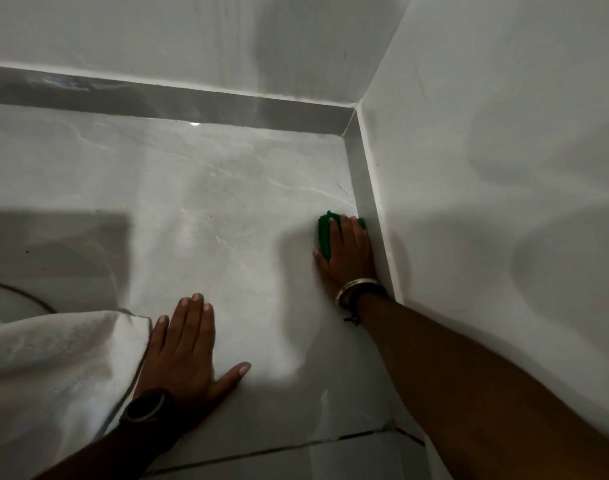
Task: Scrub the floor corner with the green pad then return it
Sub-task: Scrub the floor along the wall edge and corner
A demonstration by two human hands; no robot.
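The green pad (324, 237) lies flat on the grey marble floor (227, 209), right beside the skirting of the right wall. My right hand (348, 254) presses down on top of it, covering most of it; green shows at the fingertips and along the thumb side. A metal bangle and a dark band circle that wrist. The floor corner (348, 133) lies further away, beyond the pad. My left hand (188, 351) rests palm down on the floor with fingers spread, holding nothing; a black watch is on its wrist.
White cloth (53, 368) covers the near left floor, touching my left hand. A grey skirting strip (365, 192) runs along both white walls. A dark grout line (279, 448) crosses the floor near me. A curved dark cable or edge (22, 292) shows at far left.
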